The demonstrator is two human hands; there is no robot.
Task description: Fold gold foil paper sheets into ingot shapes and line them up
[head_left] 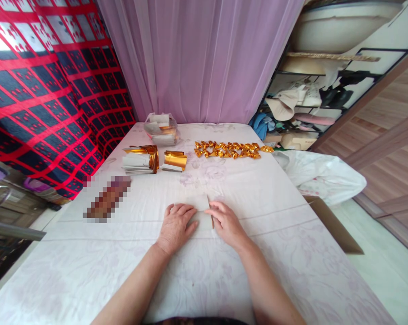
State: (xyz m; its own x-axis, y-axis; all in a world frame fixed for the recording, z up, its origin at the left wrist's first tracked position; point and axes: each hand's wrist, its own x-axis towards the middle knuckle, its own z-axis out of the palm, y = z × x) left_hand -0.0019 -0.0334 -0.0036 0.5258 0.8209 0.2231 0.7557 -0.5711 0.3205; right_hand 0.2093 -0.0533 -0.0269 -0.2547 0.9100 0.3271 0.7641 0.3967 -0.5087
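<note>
My left hand (176, 224) presses flat on a pale sheet of paper (200, 212) lying near me at the middle of the table (275, 198), while my right hand (228, 223) pinches its right edge, folded up and showing gold. The flowered white cloth carries gold-foil stacks (153, 160) far left and a row of folded gold pieces (229, 150) before a lilac curtain (200, 58). A blurred patch (106, 198) on the left is unreadable.

No words, labels, brands or numbers can be read anywhere in this view, neither on the paper stacks (140, 162), the plastic bag (161, 128), the red patterned cloth (38, 90), nor the shelf clutter (302, 108).
</note>
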